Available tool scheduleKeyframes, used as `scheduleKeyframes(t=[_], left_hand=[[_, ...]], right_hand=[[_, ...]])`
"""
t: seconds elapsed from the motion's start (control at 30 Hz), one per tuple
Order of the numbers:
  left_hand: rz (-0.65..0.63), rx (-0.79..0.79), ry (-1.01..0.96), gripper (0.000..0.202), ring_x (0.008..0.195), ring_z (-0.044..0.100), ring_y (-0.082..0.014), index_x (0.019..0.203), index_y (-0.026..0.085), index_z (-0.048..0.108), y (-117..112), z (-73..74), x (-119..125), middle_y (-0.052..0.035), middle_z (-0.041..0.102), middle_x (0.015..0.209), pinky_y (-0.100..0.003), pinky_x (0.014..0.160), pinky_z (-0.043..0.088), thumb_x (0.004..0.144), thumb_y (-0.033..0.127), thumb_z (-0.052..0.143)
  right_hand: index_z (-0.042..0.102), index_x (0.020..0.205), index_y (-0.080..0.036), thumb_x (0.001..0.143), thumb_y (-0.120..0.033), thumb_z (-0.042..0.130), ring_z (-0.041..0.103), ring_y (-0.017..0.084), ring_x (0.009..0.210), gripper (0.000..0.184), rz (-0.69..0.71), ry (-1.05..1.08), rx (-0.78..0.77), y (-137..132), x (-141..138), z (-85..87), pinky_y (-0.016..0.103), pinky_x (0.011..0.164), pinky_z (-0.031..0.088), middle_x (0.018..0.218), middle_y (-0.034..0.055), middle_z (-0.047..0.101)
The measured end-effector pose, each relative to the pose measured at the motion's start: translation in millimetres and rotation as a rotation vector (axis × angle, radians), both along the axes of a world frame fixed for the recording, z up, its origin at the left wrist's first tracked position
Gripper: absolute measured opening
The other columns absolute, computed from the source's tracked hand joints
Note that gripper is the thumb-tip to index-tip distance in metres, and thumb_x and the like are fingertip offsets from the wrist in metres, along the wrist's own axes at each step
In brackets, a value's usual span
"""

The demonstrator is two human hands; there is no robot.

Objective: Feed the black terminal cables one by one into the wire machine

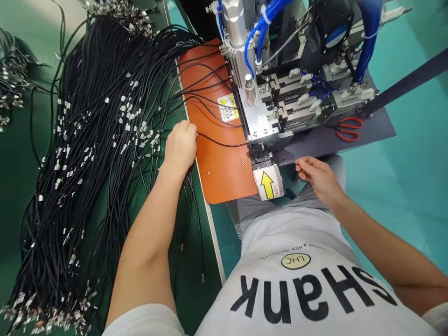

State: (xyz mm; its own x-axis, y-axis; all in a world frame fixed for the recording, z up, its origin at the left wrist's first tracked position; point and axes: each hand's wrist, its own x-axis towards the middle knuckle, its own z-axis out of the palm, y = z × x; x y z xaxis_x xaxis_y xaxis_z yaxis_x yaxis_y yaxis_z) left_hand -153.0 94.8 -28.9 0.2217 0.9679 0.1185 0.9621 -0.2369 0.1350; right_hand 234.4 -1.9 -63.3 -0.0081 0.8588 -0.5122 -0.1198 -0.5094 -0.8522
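Note:
My left hand (pixel 181 145) is closed at the left edge of the orange plate (pixel 224 172), with a black cable (pixel 220 141) in its fingers. From there the cable runs across the plate into the clamping edge of a metal machine (pixel 257 123). Other black cables cross the plate higher up and enter the same edge. My right hand (pixel 317 175) is held in a pinch to the right of the machine's front end; whether anything tiny is between its fingertips is hidden. Close to it is the white cover with a yellow arrow (pixel 268 184).
A large heap of black cables (pixel 94 116) with silvery connectors lies on the green table (pixel 196 298) at left. Red-handled scissors (pixel 350 129) rest on the dark base plate (pixel 378 133). Blue air hoses (pixel 371 37) and a dark post (pixel 409 84) flank the machine.

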Motion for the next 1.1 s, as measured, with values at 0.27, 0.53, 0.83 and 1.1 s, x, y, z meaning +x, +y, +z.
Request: scheduleKeyframes(t=[0.27,0.53,0.83,1.1], left_hand=[[-0.024,0.009,-0.146,0.025,0.113,0.054,-0.0275,0.106,0.019,0.055,5.2,0.7,35.5,-0.0111,0.057,0.112,-0.047,0.100,0.044,0.099,0.040,0.045],[-0.109,-0.199,-0.154,0.021,0.087,0.060,-0.0186,0.100,0.020,0.063,-94.6,48.7,19.8,-0.0055,0.064,0.097,-0.033,0.080,0.050,0.094,0.036,0.051],[-0.101,-0.195,-0.166,0.019,0.094,0.061,-0.0194,0.102,0.020,0.064,-137.0,57.0,40.3,-0.0061,0.066,0.100,-0.034,0.086,0.050,0.094,0.028,0.049],[-0.042,-0.101,0.123,0.026,0.110,0.057,-0.0251,0.115,0.020,0.062,-143.1,62.3,-16.3,-0.0086,0.064,0.118,-0.041,0.094,0.048,0.095,0.020,0.045]], right_hand=[[0.071,0.084,-0.021,0.081,-0.042,0.075,0.046,0.009,0.059,0.022,-0.036,0.011,0.050,-10.2,13.7,3.1,0.025,0.050,0.037,0.079,0.0012,0.058],[0.073,0.082,-0.021,0.080,-0.039,0.077,0.045,0.009,0.059,0.019,0.005,0.044,0.061,-16.7,17.3,1.8,0.025,0.050,0.035,0.077,0.0018,0.058],[0.072,0.086,-0.020,0.084,-0.038,0.073,0.047,0.007,0.061,0.018,0.055,0.070,0.055,-36.7,17.5,13.1,0.022,0.055,0.037,0.079,0.0005,0.058],[0.072,0.088,-0.021,0.082,-0.041,0.074,0.047,0.009,0.063,0.021,0.079,0.025,0.027,-39.6,18.0,13.1,0.023,0.052,0.037,0.083,0.0018,0.059]])
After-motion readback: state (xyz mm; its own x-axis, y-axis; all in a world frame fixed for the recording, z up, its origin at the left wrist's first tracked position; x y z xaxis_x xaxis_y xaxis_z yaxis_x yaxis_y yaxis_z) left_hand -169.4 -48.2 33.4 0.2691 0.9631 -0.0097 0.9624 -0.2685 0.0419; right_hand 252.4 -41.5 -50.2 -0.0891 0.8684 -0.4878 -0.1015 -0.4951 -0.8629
